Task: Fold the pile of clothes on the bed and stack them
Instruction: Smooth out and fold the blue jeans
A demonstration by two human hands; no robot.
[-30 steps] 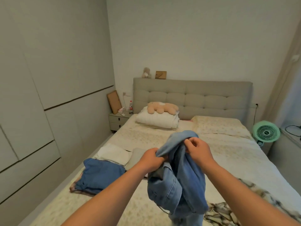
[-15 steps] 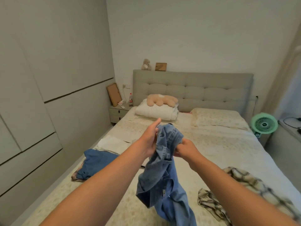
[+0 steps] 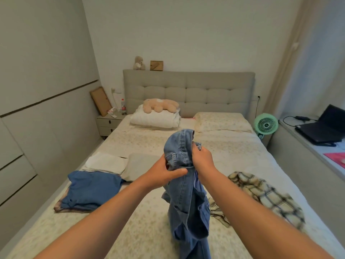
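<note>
Both hands up over the bed (image 3: 149, 230): left hand (image 3: 164, 172) and right hand (image 3: 202, 158) each grip the bunched denim garment (image 3: 186, 184), its tail trailing down to the bed. Not folded yet, I'd say. Left of the denim, three folded pieces: blue (image 3: 91, 189), white (image 3: 106, 162), grey (image 3: 140, 165). Right of it, one plaid garment (image 3: 265, 197) lies crumpled, so two left by my count

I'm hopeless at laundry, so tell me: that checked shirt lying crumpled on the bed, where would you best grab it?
Probably from above, at the near left edge of the checked shirt, where loose folds stick up off the bed. It lies crumpled and flat, no collar or shoulders visible. Both hands are busy: left hand and right hand grip the denim garment.
</note>
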